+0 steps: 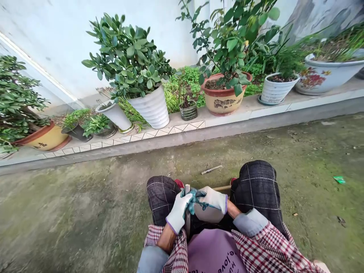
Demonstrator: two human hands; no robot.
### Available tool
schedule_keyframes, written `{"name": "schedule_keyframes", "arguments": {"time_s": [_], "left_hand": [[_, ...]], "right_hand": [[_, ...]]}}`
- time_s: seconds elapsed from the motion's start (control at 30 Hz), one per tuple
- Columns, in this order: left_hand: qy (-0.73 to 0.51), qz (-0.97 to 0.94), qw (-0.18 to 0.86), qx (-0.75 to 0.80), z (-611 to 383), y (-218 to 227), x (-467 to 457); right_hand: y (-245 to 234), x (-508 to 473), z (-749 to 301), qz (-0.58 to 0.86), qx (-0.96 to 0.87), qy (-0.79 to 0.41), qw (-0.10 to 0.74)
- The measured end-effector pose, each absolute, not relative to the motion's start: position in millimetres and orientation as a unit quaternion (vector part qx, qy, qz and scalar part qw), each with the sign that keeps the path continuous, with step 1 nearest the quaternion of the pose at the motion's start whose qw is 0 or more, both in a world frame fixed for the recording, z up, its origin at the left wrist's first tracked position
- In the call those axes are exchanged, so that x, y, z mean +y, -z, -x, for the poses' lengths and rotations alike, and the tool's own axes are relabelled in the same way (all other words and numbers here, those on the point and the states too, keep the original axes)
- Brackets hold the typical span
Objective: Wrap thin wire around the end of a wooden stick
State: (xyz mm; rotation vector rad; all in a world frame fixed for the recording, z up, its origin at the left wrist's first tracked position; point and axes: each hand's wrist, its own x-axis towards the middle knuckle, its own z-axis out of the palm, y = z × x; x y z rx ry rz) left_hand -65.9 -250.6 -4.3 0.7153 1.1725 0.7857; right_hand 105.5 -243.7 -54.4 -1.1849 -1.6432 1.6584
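Left hand [178, 209], in a white-and-teal glove, is gripping an upright grey rod [187, 188], while the similarly gloved right hand [211, 198] is bunching its fingers beside it, though whether they are pinching anything cannot be told. With fingers crowding the rod, a slackening left grip could be letting it slip. Beyond the right hand, a short stick [211, 170] is lying on concrete [85, 212]; farther ahead, a jade plant [136, 62] is standing on a ledge [267, 113].

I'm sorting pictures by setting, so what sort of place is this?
Probably a home courtyard or small yard, outdoors. Potted plants line a low tiled ledge in front of a pale wall, and the bare, concrete-looking ground has greenish patches.
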Motion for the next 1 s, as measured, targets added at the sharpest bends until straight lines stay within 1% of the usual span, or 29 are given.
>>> {"name": "schedule_keyframes", "arguments": {"time_s": [0.17, 0.4, 0.5, 0.63, 0.77, 0.8, 0.87, 0.93, 1.0], "left_hand": [[-0.409, -0.264, 0.698, 0.526, 75.5, 24.9, -271.8], [-0.396, -0.201, 0.696, 0.565, 70.1, 48.8, -273.8], [-0.41, -0.204, 0.678, 0.575, 70.7, 59.0, -266.6], [-0.379, -0.26, 0.651, 0.604, 73.8, 65.1, -243.1], [-0.37, -0.336, 0.611, 0.614, 68.6, 52.0, -208.7], [-0.361, -0.366, 0.602, 0.611, 66.4, 45.7, -200.1], [-0.32, -0.444, 0.588, 0.597, 62.3, 31.5, -184.0], [-0.25, -0.536, 0.566, 0.575, 58.5, 18.3, -170.9], [-0.144, -0.611, 0.536, 0.564, 55.0, 10.0, -163.4]], "right_hand": [[66.2, -247.3, -97.8, 0.491, -0.616, -0.578, 0.214], [80.7, -254.1, -94.4, 0.555, -0.613, -0.539, 0.158], [74.7, -257.2, -99.3, 0.576, -0.603, -0.529, 0.157], [55.4, -246.8, -107.0, 0.573, -0.582, -0.555, 0.158], [33.0, -221.8, -119.0, 0.566, -0.621, -0.502, 0.205], [26.8, -215.1, -123.0, 0.567, -0.631, -0.483, 0.216], [13.4, -203.1, -130.5, 0.576, -0.648, -0.451, 0.211], [0.4, -194.4, -135.3, 0.583, -0.673, -0.42, 0.175], [-7.7, -190.1, -135.9, 0.577, -0.707, -0.392, 0.118]]}}
